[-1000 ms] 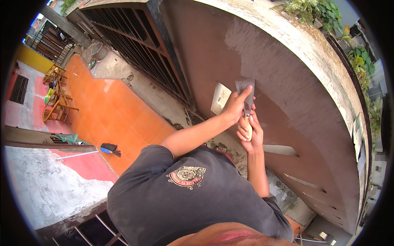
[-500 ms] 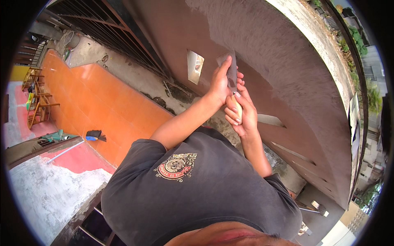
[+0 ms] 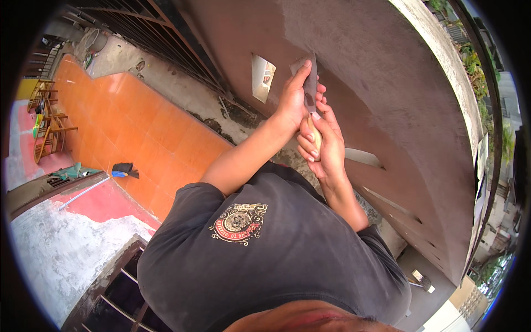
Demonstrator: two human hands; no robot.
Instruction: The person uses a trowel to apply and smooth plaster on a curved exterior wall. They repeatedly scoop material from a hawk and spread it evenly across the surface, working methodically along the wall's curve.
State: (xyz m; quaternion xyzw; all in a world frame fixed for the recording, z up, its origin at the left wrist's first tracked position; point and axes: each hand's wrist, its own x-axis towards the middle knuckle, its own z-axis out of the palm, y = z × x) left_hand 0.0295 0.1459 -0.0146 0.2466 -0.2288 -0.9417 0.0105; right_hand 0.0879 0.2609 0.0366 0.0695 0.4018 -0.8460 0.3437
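Observation:
A putty knife with a pale wooden handle (image 3: pixel 314 134) and a grey metal blade (image 3: pixel 311 91) is between my hands, blade pointing up and away from me. My right hand (image 3: pixel 327 145) is wrapped round the handle, its thumb up near the base of the blade. With my left hand (image 3: pixel 292 100) I grip the blade, thumb along its near face and fingertips showing past its right side. A lighter grey flat corner shows left of that thumb; whether it belongs to the blade I cannot tell. Beyond my hands rises a brown plastered wall (image 3: pixel 368 72), its finish in two tones.
A small square opening (image 3: pixel 263 77) pierces the wall, and narrow slots (image 3: pixel 394 203) run lower right. Dark metal bars (image 3: pixel 149 27) stand at upper left. Over the orange tiled floor (image 3: pixel 133 116) lies a blue-and-black broom head (image 3: pixel 125 170). Wooden chairs (image 3: pixel 52 133) stand far left; a brush (image 3: pixel 423 281) is lower right.
My hands and the putty knife sit slightly higher in view, with the grip much the same. The view has shifted a little, and more of the dark grid shows at lower left.

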